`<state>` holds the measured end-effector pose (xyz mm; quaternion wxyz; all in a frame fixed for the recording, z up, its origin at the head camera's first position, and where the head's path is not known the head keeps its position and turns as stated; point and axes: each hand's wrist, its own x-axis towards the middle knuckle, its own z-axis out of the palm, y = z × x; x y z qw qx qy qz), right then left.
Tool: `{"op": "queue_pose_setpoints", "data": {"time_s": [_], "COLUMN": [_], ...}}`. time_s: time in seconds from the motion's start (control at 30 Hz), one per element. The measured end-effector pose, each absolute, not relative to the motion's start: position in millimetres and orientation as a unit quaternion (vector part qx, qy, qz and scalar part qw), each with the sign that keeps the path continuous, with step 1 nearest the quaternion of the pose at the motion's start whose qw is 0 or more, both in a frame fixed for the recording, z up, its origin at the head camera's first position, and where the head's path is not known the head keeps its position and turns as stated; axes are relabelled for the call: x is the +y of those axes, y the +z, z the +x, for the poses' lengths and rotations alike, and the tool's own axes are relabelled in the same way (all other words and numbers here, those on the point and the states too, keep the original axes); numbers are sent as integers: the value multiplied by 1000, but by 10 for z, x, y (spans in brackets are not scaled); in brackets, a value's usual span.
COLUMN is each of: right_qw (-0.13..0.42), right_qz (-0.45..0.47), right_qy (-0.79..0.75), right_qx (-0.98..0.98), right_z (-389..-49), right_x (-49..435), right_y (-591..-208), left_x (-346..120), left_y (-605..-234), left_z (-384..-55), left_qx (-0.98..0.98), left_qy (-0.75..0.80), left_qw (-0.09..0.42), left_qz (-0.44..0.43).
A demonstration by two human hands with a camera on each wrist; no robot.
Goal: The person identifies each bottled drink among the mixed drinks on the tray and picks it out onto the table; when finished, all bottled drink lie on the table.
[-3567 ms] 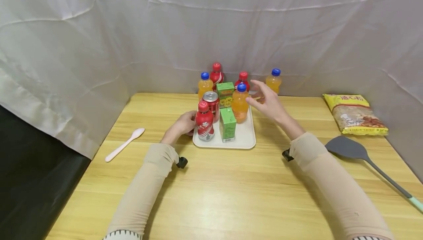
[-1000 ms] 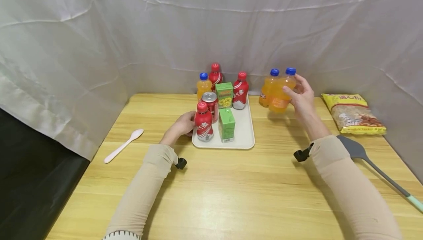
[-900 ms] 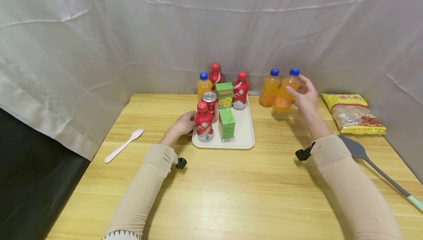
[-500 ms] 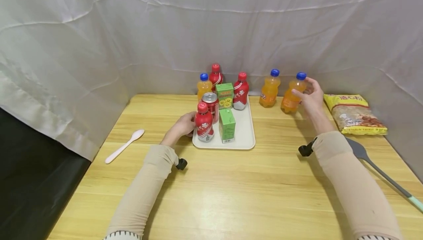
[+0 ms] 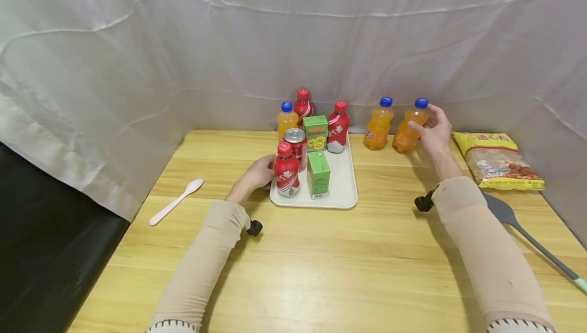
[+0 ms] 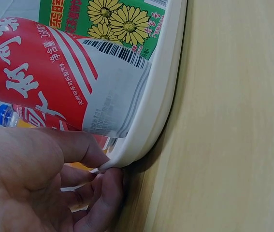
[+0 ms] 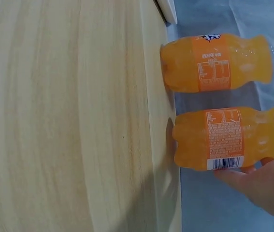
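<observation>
My right hand grips an orange soda bottle with a blue cap, slightly tilted, at the back right of the table. Whether its base touches the wood I cannot tell. Just left of it, a second orange soda bottle stands upright. My left hand pinches the rim of a white tray between thumb and fingers. The tray carries red-capped cola bottles, green drink cartons and a red can. Behind the can, another orange soda bottle is partly hidden.
A pink spoon lies at the left of the wooden table. To the right are a yellow-ended food packet and a grey spatula. Grey cloth hangs along the back and sides.
My right hand took the orange soda bottle off the tray's right side and carried it right, past the standing bottle. My left hand has stayed at the tray's left edge.
</observation>
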<state>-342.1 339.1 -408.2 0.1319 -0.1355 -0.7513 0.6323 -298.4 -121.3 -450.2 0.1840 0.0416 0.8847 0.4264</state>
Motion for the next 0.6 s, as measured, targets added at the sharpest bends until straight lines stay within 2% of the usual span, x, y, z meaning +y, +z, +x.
{"op": "queue_pose_setpoints", "data": {"time_s": [0.47,0.53,0.6], "right_qw": [140,179,250], "right_qz": [-105,-94,-76], "right_qy": [578,553,519], "right_qx": [-797,-808,-814], "right_z": [-3478,-3445,-3391], "right_x": [3425,3392,3322], "right_y": [-4134,-4132,-4112], "left_x": [-1217,-1219,-1220], "left_y": [-4500,-4503,-4507], "left_z": [-3002,-3008,-3014], "left_qx": [884,884,885], "left_qy": [429,427,424], "left_qw": [181,183,185], "left_qz": [43,44,44]}}
